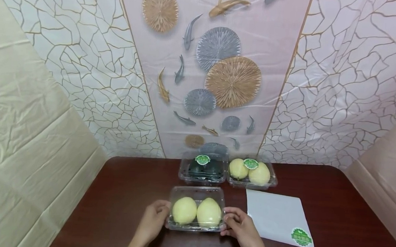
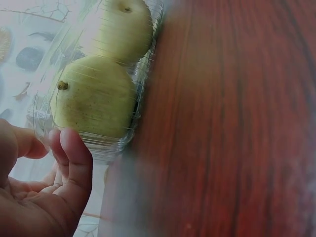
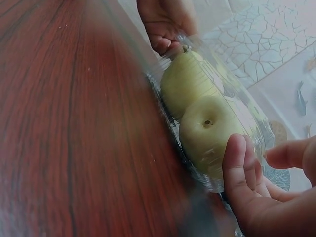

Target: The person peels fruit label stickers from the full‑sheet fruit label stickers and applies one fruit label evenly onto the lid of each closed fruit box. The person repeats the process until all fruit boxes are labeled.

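Observation:
Two pale yellow pears (image 1: 208, 212) lie side by side in a clear plastic clamshell box (image 1: 198, 192) near the front of the table. My left hand (image 1: 155, 216) grips the box's left end, with bent fingers (image 2: 78, 155) at its edge in the left wrist view. At the opposite end my right hand (image 1: 240, 227) holds the box between thumb and fingers. Its lid lies down over the pears, and no green label shows on it. In the right wrist view, a pear (image 3: 210, 133) shows through the ribbed plastic wall.
Behind stand two more clear boxes, one with dark contents (image 1: 206, 170) and one with pears (image 1: 259, 175), each bearing a round green label. On the right lies a white sheet (image 1: 274, 215) with a green sticker (image 1: 301, 237) at its corner. Patterned cloth (image 1: 221, 79) hangs behind the table.

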`<state>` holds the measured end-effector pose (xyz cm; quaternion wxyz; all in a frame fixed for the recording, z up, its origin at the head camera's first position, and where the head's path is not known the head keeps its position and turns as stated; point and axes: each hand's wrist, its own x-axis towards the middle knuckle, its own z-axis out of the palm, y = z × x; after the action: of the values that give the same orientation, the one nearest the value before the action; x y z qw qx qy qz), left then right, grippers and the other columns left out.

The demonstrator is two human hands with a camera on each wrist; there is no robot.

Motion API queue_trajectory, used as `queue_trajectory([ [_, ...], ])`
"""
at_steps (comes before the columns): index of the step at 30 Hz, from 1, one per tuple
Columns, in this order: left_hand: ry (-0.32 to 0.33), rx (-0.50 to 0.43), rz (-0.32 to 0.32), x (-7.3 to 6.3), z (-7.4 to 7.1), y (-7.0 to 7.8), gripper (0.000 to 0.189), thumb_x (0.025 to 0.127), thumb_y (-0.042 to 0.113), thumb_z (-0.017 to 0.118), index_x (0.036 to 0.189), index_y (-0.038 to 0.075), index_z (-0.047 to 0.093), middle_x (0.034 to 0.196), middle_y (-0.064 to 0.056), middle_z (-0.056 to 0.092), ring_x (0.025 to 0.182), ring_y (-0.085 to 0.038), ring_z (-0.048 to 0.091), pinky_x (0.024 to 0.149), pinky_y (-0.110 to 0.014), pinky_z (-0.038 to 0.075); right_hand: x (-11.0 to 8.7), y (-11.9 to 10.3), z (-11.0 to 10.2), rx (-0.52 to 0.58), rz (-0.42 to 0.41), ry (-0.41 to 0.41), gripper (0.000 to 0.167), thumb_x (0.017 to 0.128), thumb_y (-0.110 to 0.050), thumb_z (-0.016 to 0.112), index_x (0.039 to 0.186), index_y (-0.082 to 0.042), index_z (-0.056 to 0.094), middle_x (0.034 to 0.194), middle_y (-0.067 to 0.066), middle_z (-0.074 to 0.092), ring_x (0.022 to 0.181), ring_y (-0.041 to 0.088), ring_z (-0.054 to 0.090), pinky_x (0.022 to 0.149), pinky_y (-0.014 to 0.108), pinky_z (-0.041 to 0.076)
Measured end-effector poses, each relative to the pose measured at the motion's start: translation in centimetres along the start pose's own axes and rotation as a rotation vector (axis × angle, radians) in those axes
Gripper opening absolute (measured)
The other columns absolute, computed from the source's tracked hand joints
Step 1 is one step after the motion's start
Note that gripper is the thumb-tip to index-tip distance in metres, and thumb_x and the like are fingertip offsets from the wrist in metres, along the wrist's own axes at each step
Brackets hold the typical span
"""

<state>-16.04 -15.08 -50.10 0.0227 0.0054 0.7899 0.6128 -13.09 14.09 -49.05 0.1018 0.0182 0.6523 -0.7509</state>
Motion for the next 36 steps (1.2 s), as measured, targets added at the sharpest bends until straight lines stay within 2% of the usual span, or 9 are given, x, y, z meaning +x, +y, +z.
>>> queue_trajectory([
  [7,-0.010,-0.019,0.013,0.0,0.4,0.3,0.028,0.103,0.003,0.055,0.124,-0.015,0.060,0.074,-0.006,0.060,0.061,-0.016,0.059,0.056,-0.030,0.056,0.0,-0.1,-0.4,-0.034,-0.035,0.018,0.044,0.100,0.002,0.055,0.138,0.020,0.044,0.097,0.009,0.064,0.081,0.018,0.067,0.076,0.034,0.064],
  [14,-0.011,-0.018,0.018,0.1,0.8,0.5,0.025,0.102,0.001,0.055,0.120,-0.015,0.061,0.072,-0.005,0.059,0.059,-0.016,0.059,0.056,-0.029,0.056,-0.1,-0.3,-0.9,-0.046,-0.022,0.018,0.045,0.101,0.002,0.055,0.140,0.019,0.043,0.098,0.010,0.064,0.082,0.019,0.068,0.077,0.035,0.064],
  [18,-0.031,-0.051,0.018,0.2,1.1,0.5,0.026,0.102,0.000,0.055,0.121,-0.016,0.060,0.072,-0.005,0.060,0.058,-0.014,0.059,0.055,-0.027,0.056,-0.3,-0.3,-1.3,-0.044,-0.022,0.020,0.045,0.101,0.002,0.055,0.140,0.019,0.042,0.098,0.009,0.064,0.082,0.019,0.068,0.077,0.035,0.064],
  [27,-0.044,-0.057,0.037,0.2,1.5,0.5,0.026,0.106,0.007,0.056,0.118,-0.016,0.061,0.073,-0.004,0.060,0.058,-0.013,0.059,0.055,-0.028,0.056,-0.5,0.0,-1.8,-0.035,-0.028,0.014,0.045,0.102,0.002,0.055,0.140,0.020,0.041,0.097,0.008,0.063,0.081,0.017,0.069,0.077,0.035,0.064],
  [36,-0.053,-0.062,0.044,0.3,2.0,0.7,0.024,0.104,0.003,0.056,0.117,-0.016,0.061,0.074,-0.005,0.061,0.059,-0.013,0.059,0.056,-0.027,0.058,-0.4,0.0,-2.4,-0.048,-0.025,0.013,0.045,0.101,0.002,0.054,0.140,0.020,0.041,0.097,0.007,0.063,0.082,0.017,0.069,0.077,0.035,0.064],
])
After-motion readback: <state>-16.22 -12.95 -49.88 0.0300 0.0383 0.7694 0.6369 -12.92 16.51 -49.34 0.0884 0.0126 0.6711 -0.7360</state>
